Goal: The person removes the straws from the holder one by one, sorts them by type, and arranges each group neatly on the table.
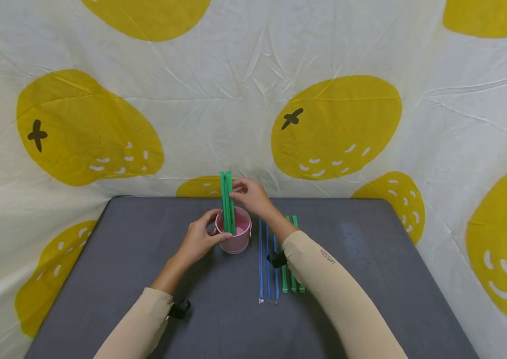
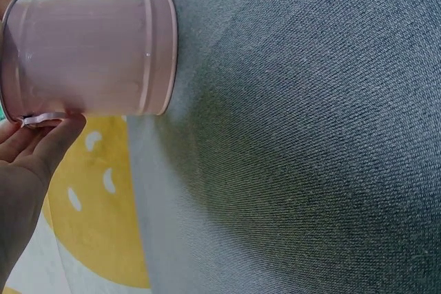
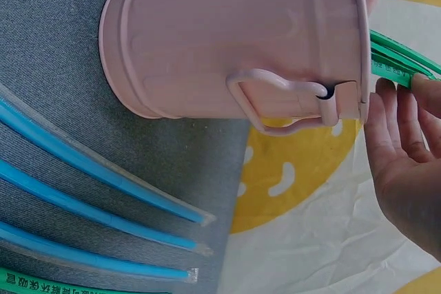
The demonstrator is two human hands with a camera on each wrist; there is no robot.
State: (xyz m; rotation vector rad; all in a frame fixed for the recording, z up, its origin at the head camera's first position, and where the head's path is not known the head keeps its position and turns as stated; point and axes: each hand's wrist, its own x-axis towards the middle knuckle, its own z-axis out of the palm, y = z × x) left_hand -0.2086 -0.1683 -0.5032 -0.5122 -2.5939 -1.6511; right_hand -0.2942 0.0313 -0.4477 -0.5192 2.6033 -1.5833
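Note:
A small pink bucket [image 1: 237,245] with side handles stands upright on the dark table. My left hand [image 1: 198,238] holds it at its left side, the thumb across the front rim and fingers by the left handle [image 2: 45,119]. Several green-wrapped straws [image 1: 226,202] stand in the bucket, leaning near its left side and reaching well above the rim. My right hand [image 1: 253,197] comes in over the bucket's right side and pinches a green straw [image 3: 391,71] between thumb and fingers. Printed text shows on that wrapper in the right wrist view.
Right of the bucket, three blue straws [image 1: 260,271] in clear wrappers lie side by side. Beyond them lie three green-wrapped straws [image 1: 284,280], partly under my right forearm. A white cloth [image 1: 217,124] with yellow fruit prints hangs behind the table [image 1: 145,259].

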